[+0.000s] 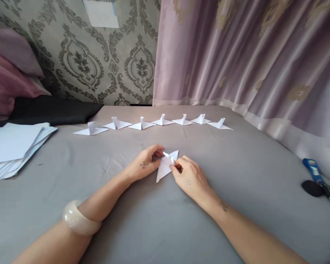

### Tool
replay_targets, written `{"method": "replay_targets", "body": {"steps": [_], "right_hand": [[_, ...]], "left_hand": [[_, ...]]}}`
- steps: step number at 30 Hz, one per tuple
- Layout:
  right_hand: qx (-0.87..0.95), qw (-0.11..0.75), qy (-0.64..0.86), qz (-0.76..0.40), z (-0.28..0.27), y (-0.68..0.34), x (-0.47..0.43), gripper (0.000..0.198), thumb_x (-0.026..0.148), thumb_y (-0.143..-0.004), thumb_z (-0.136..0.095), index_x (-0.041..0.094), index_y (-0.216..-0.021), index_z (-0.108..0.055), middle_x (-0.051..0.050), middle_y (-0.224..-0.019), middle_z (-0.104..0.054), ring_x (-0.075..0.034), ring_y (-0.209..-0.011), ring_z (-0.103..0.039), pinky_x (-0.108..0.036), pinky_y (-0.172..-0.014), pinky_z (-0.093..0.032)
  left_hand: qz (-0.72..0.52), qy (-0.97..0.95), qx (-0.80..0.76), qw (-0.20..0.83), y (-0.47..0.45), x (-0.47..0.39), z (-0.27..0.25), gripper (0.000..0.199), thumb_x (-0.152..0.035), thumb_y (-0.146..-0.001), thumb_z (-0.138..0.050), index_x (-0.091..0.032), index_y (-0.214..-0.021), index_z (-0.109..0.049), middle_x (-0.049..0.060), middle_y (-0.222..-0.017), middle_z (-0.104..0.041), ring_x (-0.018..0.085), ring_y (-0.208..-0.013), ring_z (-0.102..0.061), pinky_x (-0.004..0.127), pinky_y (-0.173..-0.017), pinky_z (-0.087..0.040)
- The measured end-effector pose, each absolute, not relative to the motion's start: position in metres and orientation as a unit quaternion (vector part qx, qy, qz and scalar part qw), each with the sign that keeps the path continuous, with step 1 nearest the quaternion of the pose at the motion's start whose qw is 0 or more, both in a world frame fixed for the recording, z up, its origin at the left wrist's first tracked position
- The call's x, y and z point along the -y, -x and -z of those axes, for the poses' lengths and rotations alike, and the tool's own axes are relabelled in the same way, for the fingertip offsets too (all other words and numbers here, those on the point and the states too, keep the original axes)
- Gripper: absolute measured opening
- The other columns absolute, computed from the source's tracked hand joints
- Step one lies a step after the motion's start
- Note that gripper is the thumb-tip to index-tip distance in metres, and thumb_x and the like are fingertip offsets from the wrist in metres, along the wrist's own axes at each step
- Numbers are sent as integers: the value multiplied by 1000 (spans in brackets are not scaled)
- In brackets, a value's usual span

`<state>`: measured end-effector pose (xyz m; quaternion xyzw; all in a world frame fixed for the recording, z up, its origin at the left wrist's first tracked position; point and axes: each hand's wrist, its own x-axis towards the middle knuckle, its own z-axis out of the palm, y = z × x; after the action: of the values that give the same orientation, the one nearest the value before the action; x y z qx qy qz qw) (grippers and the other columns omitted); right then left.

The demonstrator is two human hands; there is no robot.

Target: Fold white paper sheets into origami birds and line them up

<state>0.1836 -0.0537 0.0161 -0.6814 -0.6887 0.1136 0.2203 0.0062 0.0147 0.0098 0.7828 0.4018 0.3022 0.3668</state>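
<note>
A white folded paper crane lies on the grey sheet between my hands, its wings spread and slanting from lower left to upper right. My left hand has curled fingers at the crane's left side, near its upright tip. With thumb and forefinger my right hand pinches the folded point on the crane's right side. A pale bangle circles my left wrist. Behind the hands stands a row of several finished-looking paper cranes, among them one at the centre and one at the far left.
A stack of white paper lies at the left, beside a black cloth. At the right edge are a blue-labelled item and a dark round object. A pink curtain and patterned wall bound the back.
</note>
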Motion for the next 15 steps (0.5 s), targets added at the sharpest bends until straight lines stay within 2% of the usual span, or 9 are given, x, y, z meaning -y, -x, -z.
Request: {"method": "replay_targets", "body": {"steps": [3,7,10,12,15], "right_hand": [[665,209,711,-94,-21,-196,48,18,31,-86,-53,23,-71,-60,1,-83,-64,-12,-72,-57,-24,-61,-35],[589,193,783,-54,-32,-251,31,18,33,-87,-53,24,-80,-66,-2,-96,-68,-15,-86,-61,-24,-71,-39],[499,175,849,-29,-43,-311,19,22,36,-89,-52,21,-86,-68,-6,-93,-69,-21,-91,-63,-29,-74,-44],[437,164,884,-19,-49,-348,10,23,35,-92,-51,19,-94,-67,-8,-100,-67,-22,-96,-62,-33,-80,-47],[360,154,920,-17,-54,-387,-5,32,36,-91,-55,18,-118,-57,-8,-120,-58,-20,-101,-60,-41,-85,-52]], "left_hand": [[-316,-764,-429,365,-6,-17,-5,38,-22,-73,-49,-17,-111,-55,7,-98,-67,19,-90,-63,34,-86,-51],[-306,-764,-442,357,-5,-21,-1,40,-34,-75,-47,-16,-109,-56,7,-97,-68,22,-87,-65,37,-85,-51],[-301,-768,-446,348,-6,-22,3,40,-38,-76,-47,-17,-109,-58,7,-97,-69,23,-89,-65,37,-86,-51],[-293,-772,-446,345,-7,-22,5,40,-38,-77,-47,-18,-110,-58,7,-98,-69,23,-91,-65,37,-86,-51],[-292,-773,-450,338,-8,-23,7,39,-38,-77,-47,-18,-109,-58,7,-97,-69,24,-91,-65,37,-85,-52]]}}
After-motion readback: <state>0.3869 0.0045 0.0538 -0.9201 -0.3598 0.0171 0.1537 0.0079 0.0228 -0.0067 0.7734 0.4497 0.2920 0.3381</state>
